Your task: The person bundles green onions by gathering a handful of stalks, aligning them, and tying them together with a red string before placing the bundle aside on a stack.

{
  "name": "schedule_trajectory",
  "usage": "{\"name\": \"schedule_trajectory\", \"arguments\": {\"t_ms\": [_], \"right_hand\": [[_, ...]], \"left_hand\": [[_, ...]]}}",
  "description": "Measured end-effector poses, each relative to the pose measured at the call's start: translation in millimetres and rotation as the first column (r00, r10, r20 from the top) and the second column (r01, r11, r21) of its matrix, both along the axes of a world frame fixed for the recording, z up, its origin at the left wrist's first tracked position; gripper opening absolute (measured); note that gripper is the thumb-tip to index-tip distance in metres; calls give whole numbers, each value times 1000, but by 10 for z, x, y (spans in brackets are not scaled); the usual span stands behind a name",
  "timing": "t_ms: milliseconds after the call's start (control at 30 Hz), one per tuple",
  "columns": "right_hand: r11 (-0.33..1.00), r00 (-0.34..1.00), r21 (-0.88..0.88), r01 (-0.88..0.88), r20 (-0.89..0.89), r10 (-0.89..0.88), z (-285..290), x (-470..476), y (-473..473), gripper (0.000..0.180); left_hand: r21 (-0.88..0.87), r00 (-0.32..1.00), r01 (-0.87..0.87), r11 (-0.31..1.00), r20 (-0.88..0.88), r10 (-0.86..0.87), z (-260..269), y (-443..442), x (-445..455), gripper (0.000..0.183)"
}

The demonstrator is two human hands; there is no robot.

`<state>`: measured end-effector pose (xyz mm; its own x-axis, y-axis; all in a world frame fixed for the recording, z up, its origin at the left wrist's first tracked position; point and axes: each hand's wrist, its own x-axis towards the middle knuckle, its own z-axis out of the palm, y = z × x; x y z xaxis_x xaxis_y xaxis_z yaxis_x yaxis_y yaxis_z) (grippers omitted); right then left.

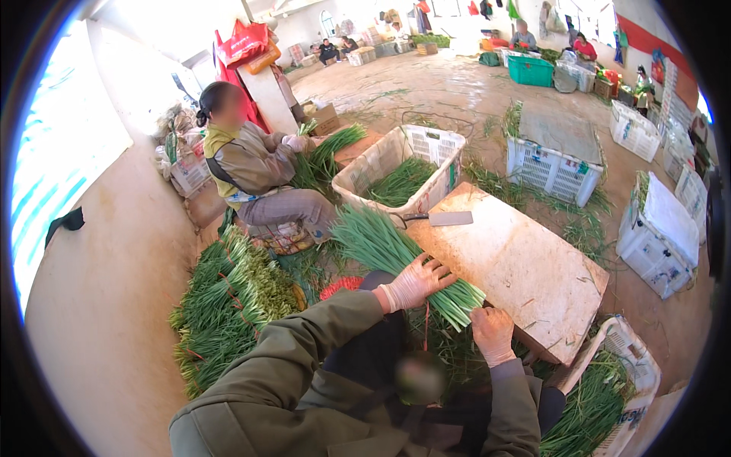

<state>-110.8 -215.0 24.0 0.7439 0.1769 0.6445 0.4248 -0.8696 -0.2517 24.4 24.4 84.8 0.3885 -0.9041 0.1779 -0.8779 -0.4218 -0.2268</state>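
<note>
A bunch of long green chives (380, 237) lies slanted across the near left edge of a wooden board (508, 263), its pale cut ends toward the right. My left hand (417, 281), in a thin translucent glove, lies over the bunch near the stem ends and holds it. My right hand (492, 333), also gloved, is curled close against the pale ends; whether it pinches a stalk is hidden. A red tie (426, 325) hangs below the bunch. On the far left corner of the board lies a cleaver (448, 218).
Tied chive bundles (228, 308) are heaped at my left. A co-worker (245, 154) sits beyond them, handling greens. White plastic crates stand ahead (422, 143), at lower right (634, 365) and farther right (554, 163). Loose leaves (588, 228) litter the floor.
</note>
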Motion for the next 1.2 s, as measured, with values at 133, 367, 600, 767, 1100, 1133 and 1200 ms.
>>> {"name": "schedule_trajectory", "arguments": {"t_ms": [133,367,600,767,1100,1133,1200], "right_hand": [[996,990,40,85,-118,-80,-104,-19,-148,13],[967,840,-159,199,-480,-252,-417,12,-371,19],[976,798,-99,193,-563,-215,-501,-5,-382,19],[978,755,-139,154,-622,-208,-640,-13,-283,19],[972,668,-208,108,-709,-226,-927,-66,-425,18],[969,648,-222,104,-724,-235,-941,-80,-455,18],[962,614,-253,97,-746,-258,-952,-95,-505,19]], "left_hand": [[-104,993,-96,990,-72,88,33,11,2,91],[-610,938,-322,724,-312,154,265,235,144,80],[-722,645,-691,35,-637,-422,993,1457,307,66],[-694,567,-699,-173,-391,-725,1360,2900,310,68],[-176,624,-780,-600,-291,-725,-380,3904,45,53],[-152,634,-770,-620,-296,-715,-475,3961,0,54],[-61,605,-786,-615,-276,-747,-655,4064,-121,52]]}}
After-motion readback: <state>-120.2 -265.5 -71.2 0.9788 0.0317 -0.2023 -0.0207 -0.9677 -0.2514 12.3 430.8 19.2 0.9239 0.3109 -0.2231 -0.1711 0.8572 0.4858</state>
